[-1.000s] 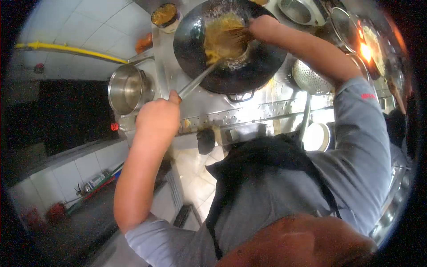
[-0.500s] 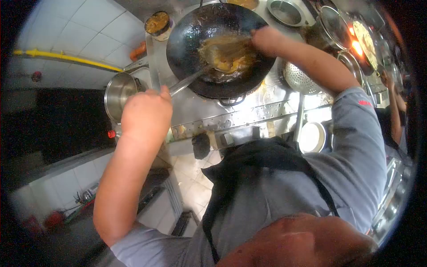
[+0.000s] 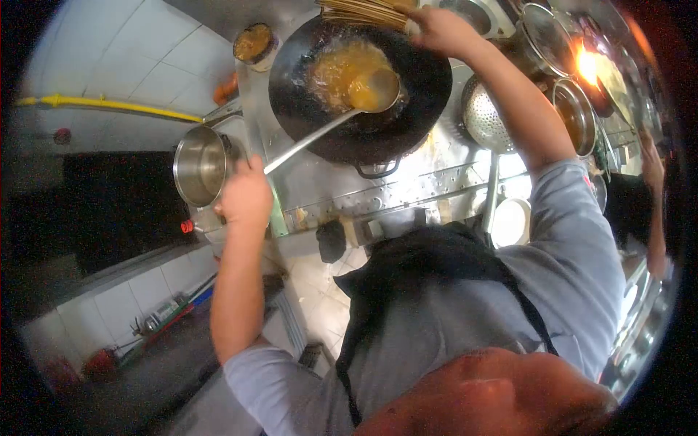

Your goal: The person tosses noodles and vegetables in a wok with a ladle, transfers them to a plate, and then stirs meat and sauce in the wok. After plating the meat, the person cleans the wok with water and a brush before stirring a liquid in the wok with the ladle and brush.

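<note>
My left hand (image 3: 247, 195) is closed around the long handle of a metal ladle (image 3: 309, 145). The ladle's bowl, with yellowish liquid in it, hangs over the right half of a large black wok (image 3: 425, 94). Brownish-yellow liquid (image 3: 338, 69) lies in the bottom of the wok. At the wok's far rim, my right hand (image 3: 440, 30) grips one end of a bamboo wok brush (image 3: 363, 12), whose light-brown bristles point left.
A steel pot (image 3: 200, 171) stands left of the wok, and a small container of brown food (image 3: 253, 43) behind it. On the right are a perforated strainer (image 3: 483, 120), a white bowl (image 3: 511, 221) and a flame (image 3: 586, 64). Another person's arm (image 3: 653, 196) shows at far right.
The brush has risen from inside the wok to its far rim with my right hand. The ladle's bowl has shifted right and slightly outward, while my left hand has dropped lower.
</note>
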The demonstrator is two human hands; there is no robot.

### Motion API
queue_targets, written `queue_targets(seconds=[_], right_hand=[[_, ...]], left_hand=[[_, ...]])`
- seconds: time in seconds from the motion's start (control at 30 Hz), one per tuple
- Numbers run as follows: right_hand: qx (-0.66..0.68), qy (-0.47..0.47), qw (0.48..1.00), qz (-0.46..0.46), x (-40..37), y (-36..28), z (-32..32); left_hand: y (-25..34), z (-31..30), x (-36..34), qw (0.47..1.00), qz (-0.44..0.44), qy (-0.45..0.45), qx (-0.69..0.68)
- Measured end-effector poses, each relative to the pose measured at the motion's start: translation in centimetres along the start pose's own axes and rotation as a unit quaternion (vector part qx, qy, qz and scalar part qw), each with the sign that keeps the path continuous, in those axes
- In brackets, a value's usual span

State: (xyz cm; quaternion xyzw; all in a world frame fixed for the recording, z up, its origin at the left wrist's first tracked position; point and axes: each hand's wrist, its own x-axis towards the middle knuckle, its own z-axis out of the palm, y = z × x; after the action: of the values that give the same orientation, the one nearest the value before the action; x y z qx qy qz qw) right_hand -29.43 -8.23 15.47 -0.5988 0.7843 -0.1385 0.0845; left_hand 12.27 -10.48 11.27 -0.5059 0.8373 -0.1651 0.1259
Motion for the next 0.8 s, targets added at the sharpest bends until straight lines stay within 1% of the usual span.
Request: queue_targets(seconds=[0.03,0.07,0.1,0.13,0.17,0.2,0.23,0.27,0.3,0.33,0.37,0.4,0.43,0.47,0.5,0.53,0.57,0.6,0.63,0.67,0.7,0.73,0.77,0.8], right_hand=[[-0.043,-0.021,0.999,-0.022,-0.2,0.3,-1.4],[-0.042,-0.020,0.999,-0.016,-0.7,0.6,-2.5],[-0.037,0.033,0.998,-0.050,-1.1,1.0,-3.4],[-0.033,0.087,0.992,-0.082,-1.6,1.2,-4.2],[0.012,0.110,0.992,-0.057,-2.1,1.1,-4.9],[0.012,0.119,0.991,-0.052,-1.9,2.2,-4.4],[0.030,0.152,0.980,-0.123,-1.4,4.3,-2.6],[0.046,0.183,0.963,-0.194,-1.0,6.5,-0.8],[-0.036,0.076,0.972,-0.219,-1.3,8.8,0.9],[-0.160,-0.116,0.971,-0.138,-2.7,7.4,0.4],[-0.223,-0.162,0.952,-0.130,-2.8,7.6,0.1],[-0.285,-0.208,0.928,-0.120,-2.9,7.8,-0.2],[-0.285,-0.202,0.930,-0.118,-3.0,7.6,-0.8],[-0.205,-0.105,0.967,-0.111,-3.5,7.1,-1.7],[-0.119,-0.006,0.987,-0.104,-4.1,6.4,-2.0],[-0.117,0.002,0.987,-0.107,-4.2,5.3,-2.1],[-0.001,0.096,0.991,-0.091,-4.4,3.9,-2.1],[0.114,0.187,0.973,-0.074,-4.8,2.9,-2.2],[0.143,0.257,0.939,-0.179,-5.1,2.6,-0.7],[0.116,0.136,0.961,-0.212,-5.9,2.6,0.0],[0.080,0.016,0.986,-0.143,-6.6,1.8,0.1],[0.041,-0.105,0.991,-0.073,-7.1,1.1,0.2],[0.045,-0.103,0.991,-0.079,-7.4,1.4,0.9],[0.052,-0.090,0.993,-0.064,-7.6,2.3,1.7]], left_hand=[[0.0,1.4,0.1,1.000,0.004,0.003,0.001],[-0.4,2.8,0.0,0.993,0.002,-0.079,-0.091],[-0.7,4.1,-0.3,0.970,0.000,-0.161,-0.181],[-0.8,5.7,-0.9,0.944,-0.018,-0.203,-0.261],[-0.9,7.3,-1.7,0.909,-0.036,-0.241,-0.338],[-0.4,8.5,-2.9,0.883,-0.067,-0.250,-0.391],[0.5,9.8,-4.4,0.853,-0.099,-0.258,-0.443],[1.1,12.7,-5.5,0.852,-0.084,-0.216,-0.470],[1.6,14.5,-6.6,0.848,-0.070,-0.176,-0.495],[2.4,13.7,-7.5,0.840,-0.092,-0.206,-0.493],[3.2,12.7,-8.2,0.832,-0.113,-0.234,-0.491],[3.8,12.5,-9.0,0.835,-0.109,-0.229,-0.488],[4.3,12.5,-10.0,0.774,-0.133,-0.227,-0.576],[4.9,12.4,-10.6,0.703,-0.156,-0.226,-0.656],[5.5,11.6,-10.8,0.707,-0.156,-0.223,-0.653],[5.9,10.5,-10.9,0.683,-0.170,-0.224,-0.674],[6.2,9.0,-10.9,0.660,-0.183,-0.225,-0.693],[6.5,6.9,-10.6,0.664,-0.183,-0.217,-0.692],[6.8,4.6,-10.3,0.684,-0.198,-0.206,-0.671],[7.1,3.3,-10.1,0.702,-0.216,-0.196,-0.650],[7.3,3.2,-10.1,0.678,-0.234,-0.199,-0.668],[7.5,3.5,-10.4,0.680,-0.239,-0.194,-0.666],[7.6,3.9,-10.6,0.670,-0.246,-0.181,-0.677],[7.7,4.3,-10.6,0.657,-0.254,-0.166,-0.691]])
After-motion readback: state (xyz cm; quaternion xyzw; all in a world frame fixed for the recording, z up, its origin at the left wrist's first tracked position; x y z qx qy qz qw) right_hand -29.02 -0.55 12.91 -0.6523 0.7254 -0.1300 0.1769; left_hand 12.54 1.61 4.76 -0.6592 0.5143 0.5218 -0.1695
